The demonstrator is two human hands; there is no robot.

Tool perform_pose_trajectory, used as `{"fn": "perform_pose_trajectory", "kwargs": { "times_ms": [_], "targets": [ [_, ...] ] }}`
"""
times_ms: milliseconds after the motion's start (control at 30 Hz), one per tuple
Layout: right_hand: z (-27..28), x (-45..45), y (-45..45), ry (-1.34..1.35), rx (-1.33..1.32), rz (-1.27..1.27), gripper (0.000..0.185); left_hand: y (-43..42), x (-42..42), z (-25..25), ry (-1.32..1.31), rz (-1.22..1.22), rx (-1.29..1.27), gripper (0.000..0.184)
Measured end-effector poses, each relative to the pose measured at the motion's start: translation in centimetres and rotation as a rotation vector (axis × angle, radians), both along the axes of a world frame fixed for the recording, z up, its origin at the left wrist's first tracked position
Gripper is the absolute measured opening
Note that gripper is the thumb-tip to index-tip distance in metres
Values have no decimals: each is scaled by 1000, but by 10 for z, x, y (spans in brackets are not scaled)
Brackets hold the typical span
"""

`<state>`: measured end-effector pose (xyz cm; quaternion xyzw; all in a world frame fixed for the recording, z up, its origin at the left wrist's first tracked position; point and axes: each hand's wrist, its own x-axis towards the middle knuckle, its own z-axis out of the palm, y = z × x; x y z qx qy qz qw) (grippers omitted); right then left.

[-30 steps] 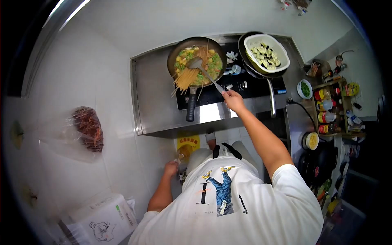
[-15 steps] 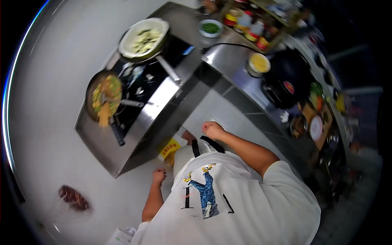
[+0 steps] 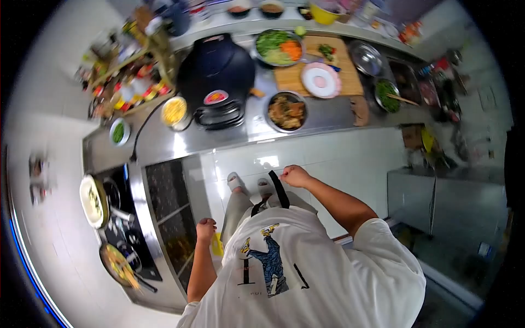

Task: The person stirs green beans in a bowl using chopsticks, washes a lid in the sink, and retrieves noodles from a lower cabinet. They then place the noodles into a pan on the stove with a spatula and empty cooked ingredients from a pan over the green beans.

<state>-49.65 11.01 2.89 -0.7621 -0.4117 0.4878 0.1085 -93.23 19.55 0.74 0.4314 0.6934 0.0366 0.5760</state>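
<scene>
My left hand [image 3: 206, 228] hangs at my left side with its fingers loosely curled and nothing visible in it. It is nearest the stove side, apart from the counter. In front of my waist is my right hand [image 3: 296, 176], closed, with no object showing in it. A black strap [image 3: 280, 188] hangs close beside its fingers; whether they touch I cannot tell. Ahead on the counter [image 3: 219, 138], a bowl of browned food pieces [image 3: 286, 111] sits near the edge. Behind it are a wooden cutting board [image 3: 350, 71] and a pink-rimmed plate [image 3: 321, 80].
A black electric griddle [image 3: 216, 71], a tub of yellow food [image 3: 175, 112] and a bowl of cut vegetables [image 3: 279, 46] stand on the counter. At left, the stove holds a frying pan [image 3: 112, 265] and a pale oval dish [image 3: 93, 201]. A glass-fronted cabinet [image 3: 415, 202] is at right.
My view has turned right, from the stove to the long counter, and the stove now lies at the left. Both hands stay low, with fingers still curled.
</scene>
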Motion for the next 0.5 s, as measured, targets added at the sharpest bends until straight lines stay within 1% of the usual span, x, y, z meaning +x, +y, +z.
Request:
{"fn": "perform_pose_trajectory", "kwargs": {
  "times_ms": [33, 67, 133, 200, 233, 300, 333, 367, 433, 500],
  "targets": [
    [4, 11, -8, 39, -16, -71, 34, 15, 22, 10, -23, -77, 34, 18],
    [10, 21, -17, 16, -5, -95, 32, 28, 45, 21, -52, -149, 66, 19],
    [9, 40, -32, 54, -12, -189, 33, 56, 93, 39, -57, -254, 78, 20],
    [-5, 58, -54, 95, 23, -349, 31, 79, 139, 44, -101, -419, 139, 25],
    [0, 64, -63, 95, 20, -389, 31, 89, 158, 45, -104, -458, 133, 25],
    [14, 94, -78, 256, -79, -715, 25, 102, 213, 44, -289, -529, 160, 24],
    [17, 106, -89, 291, 14, -845, 21, 105, 242, 48, -296, -630, 168, 23],
    [20, 126, -101, 358, 34, -949, 19, 105, 271, 49, -333, -663, 153, 22],
    [23, 166, -126, 412, 135, -1143, 16, 103, 326, 56, -351, -834, 150, 24],
    [39, 219, -145, 412, 281, -1310, 14, 87, 388, 78, -424, -825, 80, 25]
  ]
}}
